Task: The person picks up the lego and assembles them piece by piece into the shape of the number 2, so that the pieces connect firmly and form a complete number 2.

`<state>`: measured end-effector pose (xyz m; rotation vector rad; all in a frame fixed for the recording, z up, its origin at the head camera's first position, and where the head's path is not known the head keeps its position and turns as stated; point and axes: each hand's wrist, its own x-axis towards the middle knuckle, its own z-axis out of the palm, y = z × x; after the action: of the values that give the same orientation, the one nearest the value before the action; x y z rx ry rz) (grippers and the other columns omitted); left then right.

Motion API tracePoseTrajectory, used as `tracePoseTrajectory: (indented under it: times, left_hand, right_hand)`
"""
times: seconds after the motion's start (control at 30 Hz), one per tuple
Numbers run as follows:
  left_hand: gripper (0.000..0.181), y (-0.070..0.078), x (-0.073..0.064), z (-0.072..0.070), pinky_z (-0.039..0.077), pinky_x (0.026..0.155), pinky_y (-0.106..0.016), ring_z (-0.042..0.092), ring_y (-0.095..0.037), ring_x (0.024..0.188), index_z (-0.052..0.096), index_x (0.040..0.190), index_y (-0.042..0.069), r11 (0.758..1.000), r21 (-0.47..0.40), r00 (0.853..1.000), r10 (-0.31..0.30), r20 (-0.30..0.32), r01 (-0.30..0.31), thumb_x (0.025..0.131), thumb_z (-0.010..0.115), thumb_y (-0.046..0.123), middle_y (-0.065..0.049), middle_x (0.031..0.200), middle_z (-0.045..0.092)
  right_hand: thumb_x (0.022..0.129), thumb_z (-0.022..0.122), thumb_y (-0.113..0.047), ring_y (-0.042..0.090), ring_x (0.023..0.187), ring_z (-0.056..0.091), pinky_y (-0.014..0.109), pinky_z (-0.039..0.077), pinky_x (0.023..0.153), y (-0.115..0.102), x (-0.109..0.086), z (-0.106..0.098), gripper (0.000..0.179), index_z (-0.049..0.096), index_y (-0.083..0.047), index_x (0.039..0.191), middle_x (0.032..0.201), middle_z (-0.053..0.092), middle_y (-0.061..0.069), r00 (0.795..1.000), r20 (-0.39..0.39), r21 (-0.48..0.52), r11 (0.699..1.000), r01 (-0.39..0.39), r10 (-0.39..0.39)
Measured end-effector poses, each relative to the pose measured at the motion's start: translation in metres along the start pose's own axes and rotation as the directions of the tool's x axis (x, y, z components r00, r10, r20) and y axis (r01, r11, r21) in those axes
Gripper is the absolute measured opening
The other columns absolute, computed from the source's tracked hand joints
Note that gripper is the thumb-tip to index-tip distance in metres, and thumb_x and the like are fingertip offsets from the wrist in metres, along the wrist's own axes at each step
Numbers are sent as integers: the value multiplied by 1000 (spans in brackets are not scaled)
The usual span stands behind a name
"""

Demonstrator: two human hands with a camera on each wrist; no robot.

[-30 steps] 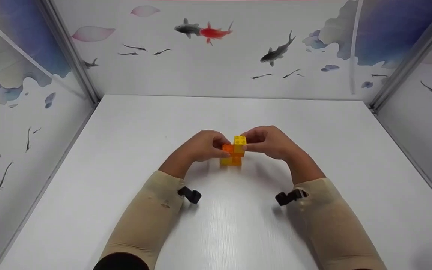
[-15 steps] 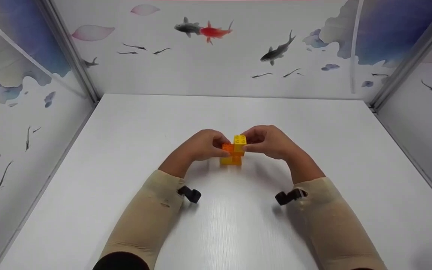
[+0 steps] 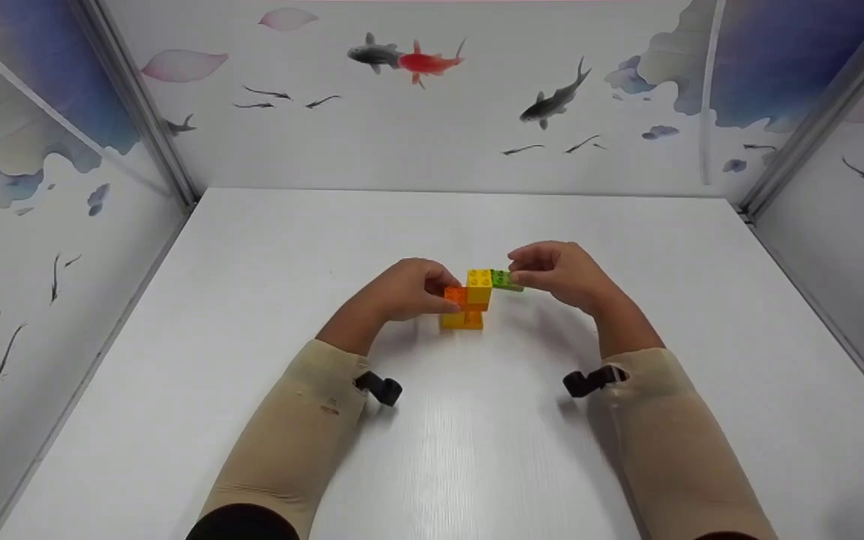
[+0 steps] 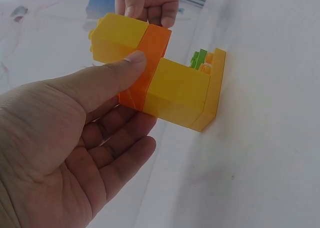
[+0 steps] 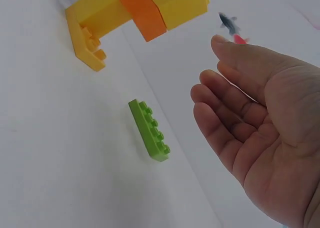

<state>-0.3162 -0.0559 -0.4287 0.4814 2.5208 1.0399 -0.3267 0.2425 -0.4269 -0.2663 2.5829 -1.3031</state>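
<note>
A small stack of toy building bricks stands in the middle of the table. From the bottom it has a thin light-orange plate (image 4: 214, 90), a yellow brick (image 4: 177, 88), an orange brick (image 4: 155, 48) and a second yellow brick (image 4: 120, 35) at its right end. My left hand (image 3: 409, 289) pinches the orange brick, thumb on the near side. Over to the right, my right hand (image 3: 567, 274) holds nothing, its fingers loosely bent above a thin green brick (image 5: 147, 130). That green brick lies on the table, apart from the fingers in the right wrist view.
The white table (image 3: 432, 450) meets printed panels with painted fish (image 3: 432, 64) at the back and sides. Grey metal posts (image 3: 136, 97) stand at the corners. Sleeves cover both forearms, with black mounts (image 3: 379, 388) at the wrists.
My right hand has let go of the upper yellow brick and moved right and slightly back. This uncovers the green brick. The left hand and the stack stay in place.
</note>
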Motion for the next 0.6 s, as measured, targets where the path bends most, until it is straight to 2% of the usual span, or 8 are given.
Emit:
tracePoseTrajectory:
  times: [0.13, 0.3, 0.47, 0.6]
  left_hand:
    - [36, 2, -2, 0, 58, 107, -35, 66, -20, 112, 76, 125, 20, 1000, -10, 1000, -21, 3, 21, 93, 86, 31, 2, 119, 73]
    - [36, 3, -3, 0, 57, 107, -35, 65, -20, 113, 76, 125, 21, 999, -9, 999, -33, 1, 33, 93, 86, 32, 3, 119, 72]
    - [36, 3, -3, 0, 57, 108, -35, 66, -19, 114, 76, 125, 21, 1000, -8, 1000, -28, -2, 28, 93, 86, 33, 3, 120, 72]
    - [37, 3, -3, 0, 57, 108, -35, 66, -19, 114, 76, 125, 21, 1000, -5, 1000, -25, -1, 25, 93, 86, 33, 3, 120, 72]
  right_hand:
    - [98, 80, -34, 25, 119, 66, 37, 57, 106, 9, 7, 2, 44, 71, -17, 138, 128, 73, 4, 997, -27, -8, 997, -78, 77]
    - [97, 81, -34, 25, 121, 62, 37, 55, 106, 18, 12, 3, 44, 71, -21, 138, 133, 71, 4, 987, -67, 2, 989, -147, 147]
    - [98, 80, -29, 26, 126, 61, 38, 54, 109, 25, 14, 5, 44, 69, -21, 140, 138, 69, 3, 977, -100, 37, 982, -186, 189]
    - [98, 80, -26, 26, 131, 59, 42, 52, 115, 31, 16, 7, 47, 67, -22, 143, 143, 66, 4, 975, -95, 35, 980, -197, 199]
